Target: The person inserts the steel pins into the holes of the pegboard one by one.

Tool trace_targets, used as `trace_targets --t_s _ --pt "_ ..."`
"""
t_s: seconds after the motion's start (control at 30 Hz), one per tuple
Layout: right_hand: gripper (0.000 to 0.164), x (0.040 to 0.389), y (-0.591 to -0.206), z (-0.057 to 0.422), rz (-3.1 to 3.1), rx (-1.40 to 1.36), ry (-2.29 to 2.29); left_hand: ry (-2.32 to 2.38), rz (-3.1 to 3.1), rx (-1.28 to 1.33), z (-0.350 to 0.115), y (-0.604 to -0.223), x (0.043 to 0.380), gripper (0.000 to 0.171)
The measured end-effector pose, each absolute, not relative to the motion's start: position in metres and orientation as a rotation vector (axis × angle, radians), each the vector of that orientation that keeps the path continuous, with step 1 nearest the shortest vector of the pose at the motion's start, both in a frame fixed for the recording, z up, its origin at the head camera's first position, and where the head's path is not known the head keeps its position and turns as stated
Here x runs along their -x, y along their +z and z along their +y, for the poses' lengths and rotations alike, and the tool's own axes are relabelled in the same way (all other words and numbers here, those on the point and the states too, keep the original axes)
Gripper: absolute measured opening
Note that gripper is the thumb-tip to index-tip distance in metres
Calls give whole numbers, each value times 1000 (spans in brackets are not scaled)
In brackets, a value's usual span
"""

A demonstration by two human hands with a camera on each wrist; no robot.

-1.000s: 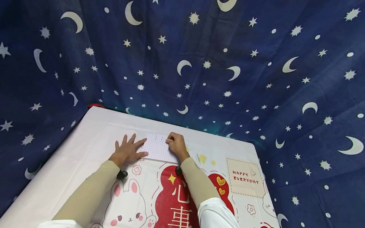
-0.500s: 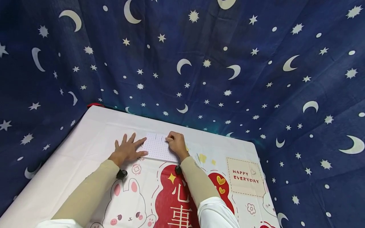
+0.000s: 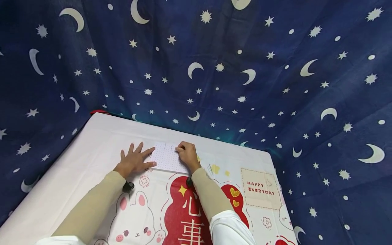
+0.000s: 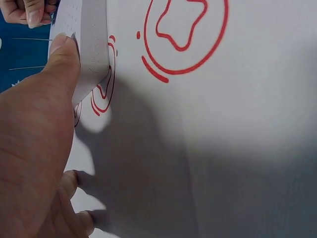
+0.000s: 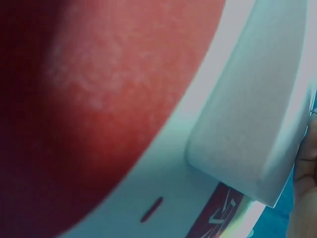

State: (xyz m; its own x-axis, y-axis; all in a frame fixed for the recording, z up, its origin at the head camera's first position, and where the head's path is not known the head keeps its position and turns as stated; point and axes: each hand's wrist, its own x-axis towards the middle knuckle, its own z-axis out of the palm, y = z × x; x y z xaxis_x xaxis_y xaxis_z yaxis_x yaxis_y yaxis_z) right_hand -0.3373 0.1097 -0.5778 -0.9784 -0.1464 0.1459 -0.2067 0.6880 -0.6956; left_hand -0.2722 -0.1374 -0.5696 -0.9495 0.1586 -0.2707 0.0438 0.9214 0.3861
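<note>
A thick white block (image 3: 166, 160) with a dotted grid on its top lies on the table. Two thin needles (image 4: 30, 39) stand upright in it, showing as fine lines near its far edge in the head view. My left hand (image 3: 134, 162) is spread at the block's left side, its thumb (image 4: 62, 54) and forefinger resting on the edge. Over the block's far right part, my right hand (image 3: 188, 154) pinches another thin needle (image 4: 45, 19) between thumb and forefinger, with its tip close to the dotted face. In the right wrist view, the block's side (image 5: 242, 114) fills the right half.
Several loose needles (image 3: 210, 168) lie on the tablecloth just right of my right wrist. The white tablecloth (image 3: 101, 143) carries printed rabbits, red shapes and lettering. A dark blue curtain (image 3: 171, 112) with moons and stars hangs along the table's far edge and sides.
The head view has shifted slightly, moving the whole scene a little to the left. Both hands keep their places on and over the block.
</note>
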Motion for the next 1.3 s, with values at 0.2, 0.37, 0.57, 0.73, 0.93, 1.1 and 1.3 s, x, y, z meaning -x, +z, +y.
trace_targets --t_s 0.2,0.37,0.57,0.73,0.93,1.1,1.3 --pt "5 336 -573 112 -2861 -231 1301 550 2774 -128 -137 -569 270 88" --pt "5 336 -574 123 -2825 -203 1395 546 2783 -138 -137 -567 269 88" --pt "8 330 -569 150 -2755 -146 1511 570 2797 -169 -138 -567 268 87" --pt "12 320 -563 176 -2740 -75 1624 575 2789 -179 -140 -567 270 87" --pt "13 309 -558 204 -2710 -71 1619 584 2784 -172 -142 -567 270 87" --pt "14 300 -558 225 -2718 -13 1613 593 2775 -181 -141 -566 270 87" --pt "12 289 -561 246 -2728 6 1587 610 2759 -187 -140 -566 270 88"
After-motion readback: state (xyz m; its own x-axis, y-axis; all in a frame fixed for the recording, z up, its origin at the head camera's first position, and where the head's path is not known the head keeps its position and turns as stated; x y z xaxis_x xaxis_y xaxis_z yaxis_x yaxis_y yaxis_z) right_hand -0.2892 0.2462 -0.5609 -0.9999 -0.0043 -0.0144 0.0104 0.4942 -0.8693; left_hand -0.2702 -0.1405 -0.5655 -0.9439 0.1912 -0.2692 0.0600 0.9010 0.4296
